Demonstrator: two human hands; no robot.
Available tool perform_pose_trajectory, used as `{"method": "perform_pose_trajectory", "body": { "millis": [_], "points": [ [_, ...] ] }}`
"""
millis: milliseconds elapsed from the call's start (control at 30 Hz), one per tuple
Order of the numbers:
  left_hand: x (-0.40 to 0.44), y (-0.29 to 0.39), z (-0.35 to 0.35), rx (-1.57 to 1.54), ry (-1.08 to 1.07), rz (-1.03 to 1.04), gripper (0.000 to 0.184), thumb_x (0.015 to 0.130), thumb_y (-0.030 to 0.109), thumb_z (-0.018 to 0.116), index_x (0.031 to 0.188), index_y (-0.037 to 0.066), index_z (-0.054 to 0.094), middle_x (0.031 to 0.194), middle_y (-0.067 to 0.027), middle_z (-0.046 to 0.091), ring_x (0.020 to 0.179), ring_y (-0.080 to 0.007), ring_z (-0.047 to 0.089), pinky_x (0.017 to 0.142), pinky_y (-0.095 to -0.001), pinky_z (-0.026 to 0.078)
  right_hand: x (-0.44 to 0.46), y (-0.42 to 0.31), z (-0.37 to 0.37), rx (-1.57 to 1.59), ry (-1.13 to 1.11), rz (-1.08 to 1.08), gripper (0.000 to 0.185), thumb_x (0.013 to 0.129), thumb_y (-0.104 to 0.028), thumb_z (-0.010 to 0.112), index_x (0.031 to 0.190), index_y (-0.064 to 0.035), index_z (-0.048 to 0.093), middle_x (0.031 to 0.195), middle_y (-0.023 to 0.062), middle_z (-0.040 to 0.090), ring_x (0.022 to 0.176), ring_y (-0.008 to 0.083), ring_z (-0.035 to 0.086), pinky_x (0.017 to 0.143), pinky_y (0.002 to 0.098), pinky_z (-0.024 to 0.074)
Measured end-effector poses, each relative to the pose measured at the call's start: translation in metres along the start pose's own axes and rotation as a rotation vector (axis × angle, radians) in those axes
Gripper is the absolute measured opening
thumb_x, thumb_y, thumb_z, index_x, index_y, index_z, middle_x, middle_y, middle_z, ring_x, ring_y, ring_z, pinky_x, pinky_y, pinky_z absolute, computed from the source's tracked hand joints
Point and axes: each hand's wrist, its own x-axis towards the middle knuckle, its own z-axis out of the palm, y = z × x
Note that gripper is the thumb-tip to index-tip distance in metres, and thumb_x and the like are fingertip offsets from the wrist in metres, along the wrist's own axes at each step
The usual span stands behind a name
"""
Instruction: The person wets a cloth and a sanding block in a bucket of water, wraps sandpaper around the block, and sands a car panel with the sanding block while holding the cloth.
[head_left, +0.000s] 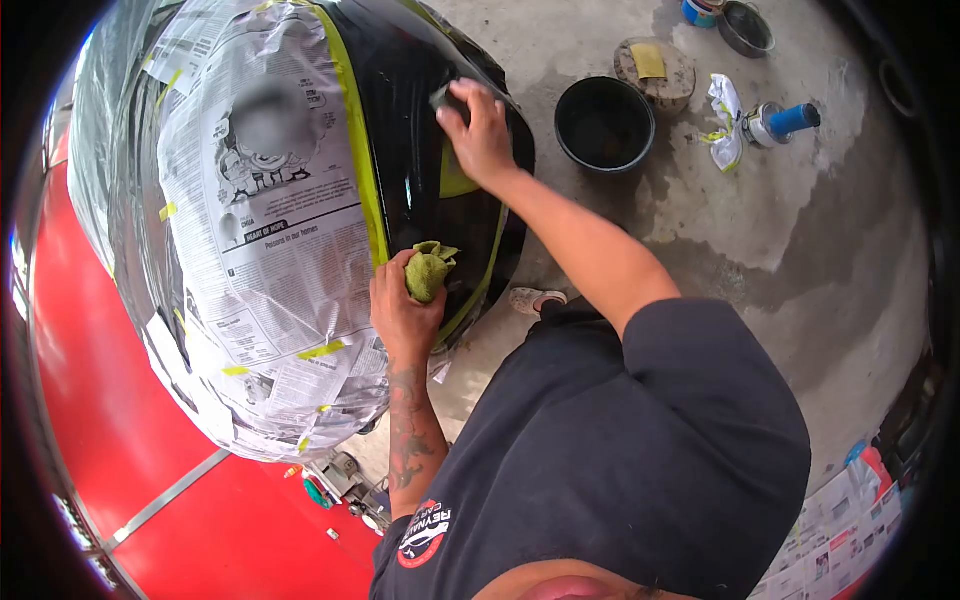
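Note:
My left hand (405, 310) is closed around a crumpled yellow-green cloth (428, 275), at the lower edge of a glossy black car panel (400, 120). Higher on that panel, my right hand (482, 135) pinches a small dark grey piece (440, 97), perhaps sandpaper; it is slightly blurred. The panel looks wet in places. Yellow-green masking tape (352, 120) borders it on the left, and newspaper sheets (290, 230) cover the bodywork beyond the tape.
On the wet concrete floor stand a black bucket (604, 124), a round slab (680, 75) with a yellow sheet (648, 60) on it, and a can with a blue roll (795, 120). A white cloth (726, 115) lies beside the can. Red bodywork (100, 330) is at left.

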Motion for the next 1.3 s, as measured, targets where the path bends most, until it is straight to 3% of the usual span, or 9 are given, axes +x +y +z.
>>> {"method": "perform_pose_trajectory", "body": {
  "millis": [100, 233, 367, 500, 633, 767, 933, 1167, 1300],
  "points": [
    [-0.001, 0.0, 0.0, -0.004, 0.004, -0.003, 0.051, 0.074, 0.01, 0.084, 0.121, 0.011, 0.066, 0.109, -0.0122, 0.068, 0.105, -0.0374, 0.064, 0.092, -0.0465, 0.051, 0.053, 0.017, 0.003, 0.039, -0.103, 0.345, 0.04, 0.094, -0.027, 0.072, 0.129, -0.0093, 0.062, 0.13, 0.0169, 0.066, 0.119, 0.0407, 0.061, 0.103, 0.0506, 0.0451],
    [0.0, -0.002, 0.002, -0.006, 0.005, 0.004, 0.052, 0.073, 0.009, 0.083, 0.122, 0.011, 0.066, 0.109, -0.0127, 0.068, 0.105, -0.0378, 0.064, 0.092, -0.0467, 0.051, -0.011, -0.002, 0.002, -0.03, 0.087, -0.142, 0.041, 0.088, -0.022, 0.078, 0.126, -0.012, 0.063, 0.132, 0.0148, 0.064, 0.119, 0.0382, 0.06, 0.102, 0.0498, 0.0447],
    [0.0, -0.003, 0.001, 0.005, -0.005, 0.014, 0.052, 0.073, 0.009, 0.083, 0.122, 0.011, 0.066, 0.108, -0.0131, 0.068, 0.105, -0.038, 0.064, 0.092, -0.0467, 0.051, -0.121, -0.047, -0.042, -0.063, -0.241, -0.269, 0.048, 0.085, -0.02, 0.08, 0.129, -0.015, 0.061, 0.14, 0.0098, 0.059, 0.124, 0.0349, 0.055, 0.101, 0.0504, 0.0437],
    [-0.002, -0.008, 0.002, -0.005, 0.009, 0.044, 0.054, 0.071, 0.01, 0.084, 0.122, 0.013, 0.065, 0.109, -0.0117, 0.067, 0.104, -0.0375, 0.063, 0.091, -0.0469, 0.052, -0.077, -0.029, -0.023, -0.056, -0.116, -0.307, 0.049, 0.085, -0.021, 0.081, 0.129, -0.0146, 0.06, 0.142, 0.0088, 0.057, 0.122, 0.035, 0.055, 0.1, 0.0509, 0.0438],
    [-0.004, -0.003, 0.003, 0.017, 0.01, 0.017, 0.057, 0.069, 0.01, 0.084, 0.122, 0.015, 0.064, 0.11, -0.0097, 0.066, 0.102, -0.0369, 0.062, 0.088, -0.0475, 0.053, 0.028, 0.004, 0.004, -0.152, 0.053, -0.129, 0.044, 0.089, -0.028, 0.078, 0.129, -0.0149, 0.063, 0.138, 0.0098, 0.063, 0.121, 0.0388, 0.059, 0.098, 0.0516, 0.0496],
    [-0.002, -0.005, 0.003, -0.002, 0.023, 0.023, 0.057, 0.069, 0.01, 0.084, 0.122, 0.015, 0.064, 0.11, -0.0095, 0.066, 0.101, -0.0366, 0.062, 0.087, -0.0475, 0.053, -0.023, -0.032, -0.015, -0.182, -0.037, -0.198, 0.043, 0.088, -0.027, 0.078, 0.128, -0.0183, 0.065, 0.14, 0.006, 0.061, 0.121, 0.0348, 0.058, 0.099, 0.049, 0.0475],
    [-0.001, -0.005, 0.001, 0.02, 0.018, 0.039, 0.057, 0.069, 0.011, 0.085, 0.122, 0.015, 0.064, 0.109, -0.009, 0.066, 0.099, -0.0367, 0.062, 0.085, -0.0474, 0.053, -0.102, -0.056, -0.053, -0.21, -0.364, -0.437, 0.045, 0.085, -0.031, 0.081, 0.126, -0.0213, 0.065, 0.14, 0.0004, 0.057, 0.117, 0.029, 0.057, 0.097, 0.0476, 0.0462],
    [-0.004, -0.003, 0.001, -0.011, 0.03, 0.005, 0.059, 0.069, 0.011, 0.086, 0.123, 0.016, 0.064, 0.112, -0.0088, 0.066, 0.101, -0.0362, 0.062, 0.085, -0.0483, 0.054, 0.046, -0.033, 0.005, -0.444, -0.072, -0.318, 0.041, 0.089, -0.04, 0.076, 0.124, -0.021, 0.067, 0.138, -0.002, 0.058, 0.115, 0.0278, 0.059, 0.095, 0.0495, 0.0481],
    [-0.003, -0.006, 0.002, -0.03, 0.026, -0.023, 0.06, 0.069, 0.01, 0.086, 0.124, 0.018, 0.064, 0.112, -0.0081, 0.066, 0.104, -0.0354, 0.063, 0.087, -0.0478, 0.054, -0.016, -0.057, -0.017, -0.473, -0.166, -0.365, 0.044, 0.084, -0.035, 0.082, 0.125, -0.0223, 0.069, 0.144, -0.0009, 0.057, 0.117, 0.0275, 0.056, 0.096, 0.0471, 0.047]
  ]
}}
